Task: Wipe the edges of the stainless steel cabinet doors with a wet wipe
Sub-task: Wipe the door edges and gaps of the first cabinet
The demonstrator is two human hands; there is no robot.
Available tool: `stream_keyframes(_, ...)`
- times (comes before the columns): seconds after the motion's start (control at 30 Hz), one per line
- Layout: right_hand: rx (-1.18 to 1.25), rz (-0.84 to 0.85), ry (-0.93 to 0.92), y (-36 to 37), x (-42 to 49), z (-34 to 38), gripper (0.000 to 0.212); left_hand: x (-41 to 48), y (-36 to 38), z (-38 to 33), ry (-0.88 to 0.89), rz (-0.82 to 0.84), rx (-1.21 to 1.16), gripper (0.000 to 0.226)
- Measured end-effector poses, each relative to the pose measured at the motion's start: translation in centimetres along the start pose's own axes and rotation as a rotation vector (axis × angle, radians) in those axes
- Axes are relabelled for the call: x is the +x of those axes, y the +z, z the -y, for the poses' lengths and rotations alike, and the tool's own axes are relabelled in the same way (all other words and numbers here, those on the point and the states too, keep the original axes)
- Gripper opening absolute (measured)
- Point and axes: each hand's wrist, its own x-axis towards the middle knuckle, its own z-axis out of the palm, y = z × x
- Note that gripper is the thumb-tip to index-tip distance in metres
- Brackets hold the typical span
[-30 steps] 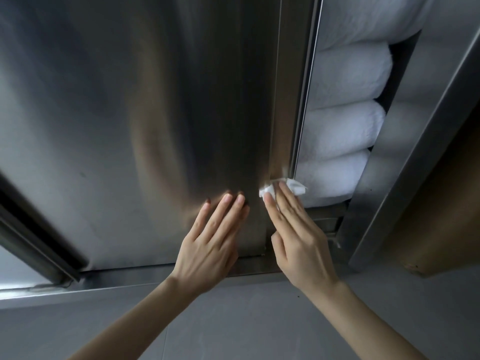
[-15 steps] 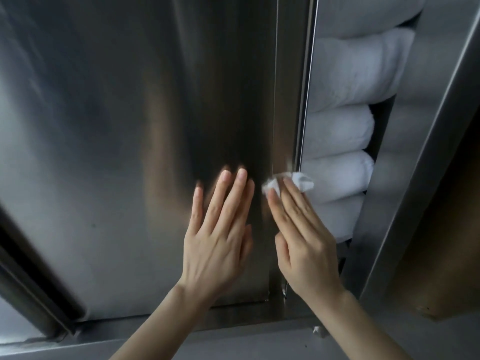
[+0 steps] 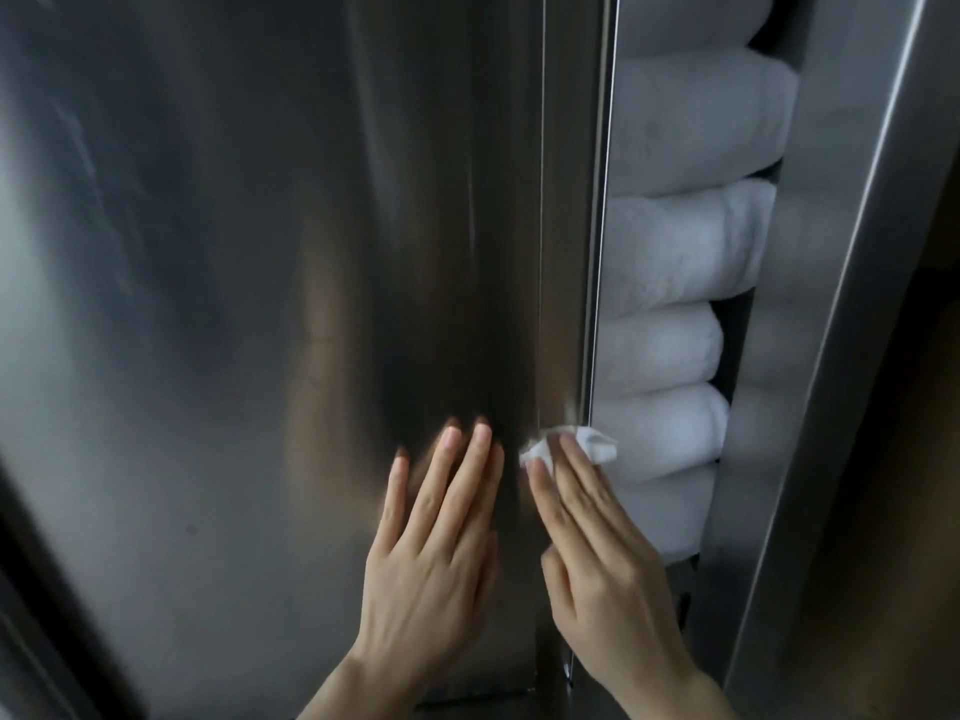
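Right grip [image 3: 597, 553] flat, pressing wet wipe [image 3: 571, 445] to door edge [image 3: 571, 252] | left grip [image 3: 436, 553] flat on door panel [image 3: 260, 304]

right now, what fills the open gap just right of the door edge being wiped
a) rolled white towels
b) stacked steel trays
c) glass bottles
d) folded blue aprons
a: rolled white towels are stacked one on another in the opening beside the cabinet door edge, where the right hand presses the wet wipe.
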Motion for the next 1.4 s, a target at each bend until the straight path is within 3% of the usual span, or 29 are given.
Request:
stream_keyframes(0.23, 0.024, -0.248, 0.035, -2.3, 9.7, -0.4, 0.045, 3.0, -1.9, 0.4, -0.031, -0.106, -0.006, 0.061)
stream_keyframes(0.4, -0.021, -0.211, 0.006, -2.2, 7.7, 0.0, 0.042, 7.5, -2.8, 0.7, -0.137, -0.168, 0.031, 0.061)
stream_keyframes(0.6, 0.003, -0.234, 0.02, -4.0, 12.9, -0.2, 0.046, 7.5, -2.3, 0.5, -0.129, -0.163, 0.08, 0.063)
stream_keyframes(0.8, 0.039, -0.231, 0.002, -4.9, 14.5, -0.2, 0.043, 8.0, -3.7, 0.7, -0.127, -0.232, -0.033, 0.059)
stream_keyframes(1.03, -0.006, -0.265, -0.066, -6.9, 20.3, -1.0, 0.045, 14.2, -7.0, 4.4, -0.136, -0.278, -0.006, 0.06)
stream_keyframes(1.2, -0.083, -0.223, -0.098, -7.1, 19.5, -1.2, 0.045, 17.6, -8.6, 5.6, -0.16, -0.336, -0.002, 0.06)
stream_keyframes(1.4, -0.058, -0.348, -0.081, -9.9, 27.4, -1.1, 0.045, 20.8, -9.2, 5.9, -0.12, -0.352, 0.066, 0.061)
